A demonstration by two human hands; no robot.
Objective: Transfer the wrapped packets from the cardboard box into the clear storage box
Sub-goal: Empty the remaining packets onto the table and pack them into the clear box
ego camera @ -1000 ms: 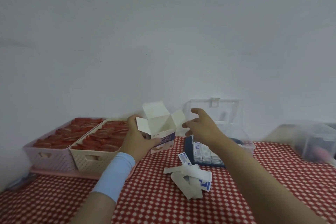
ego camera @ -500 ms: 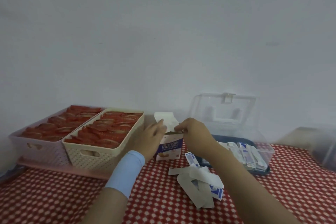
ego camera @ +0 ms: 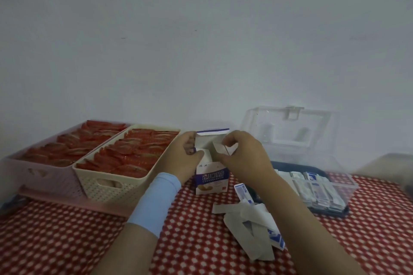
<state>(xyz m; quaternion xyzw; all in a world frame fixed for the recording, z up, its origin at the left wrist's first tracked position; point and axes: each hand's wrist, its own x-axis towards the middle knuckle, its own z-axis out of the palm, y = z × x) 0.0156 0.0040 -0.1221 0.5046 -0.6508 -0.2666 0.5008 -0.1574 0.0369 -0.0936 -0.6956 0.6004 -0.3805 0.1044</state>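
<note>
On table [ego camera: 67, 241], cardboard box [ego camera: 212, 179] (earlier aloft)

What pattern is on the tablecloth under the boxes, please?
The tablecloth is red with small white dots, clearest in the head view.

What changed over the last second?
The cardboard box, held in the air by the left hand with flaps spread, came down and now stands on the tablecloth. The right hand, then free, now pinches a top flap; the left hand grips the other side. Loose packets, clear storage box and baskets stayed.
</note>
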